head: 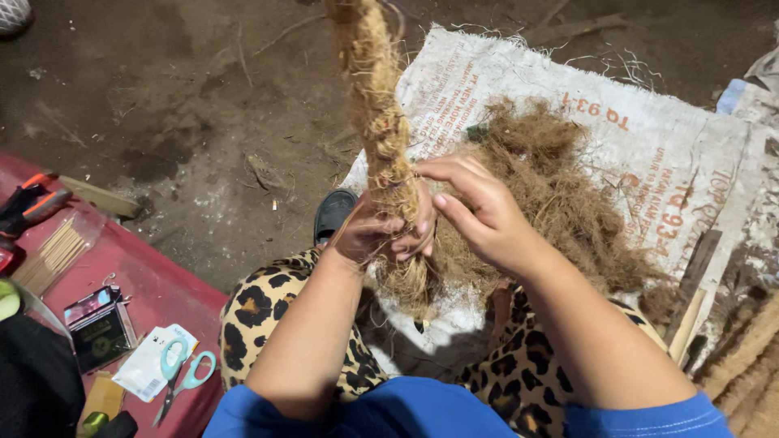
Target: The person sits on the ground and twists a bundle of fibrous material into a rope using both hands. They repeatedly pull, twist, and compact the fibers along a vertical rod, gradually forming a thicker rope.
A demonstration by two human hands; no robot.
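My left hand is clamped tight around the thick twisted coir rope, near its lower end. The rope runs up and away from that fist to the top of view; its loose frayed tail hangs just below my fingers. My right hand sits just right of the left, half-curled, fingertips touching the rope and overlapping my left fingers. Can't tell if it actually pinches any fibre. Behind and right of the right hand: a pile of loose brown coir fibre on a white woven sack spread on the dirt floor. Below the hands: my leopard-print trousers. Far left of the left hand, on a red surface: teal-handled scissors, a bundle of thin wooden sticks.
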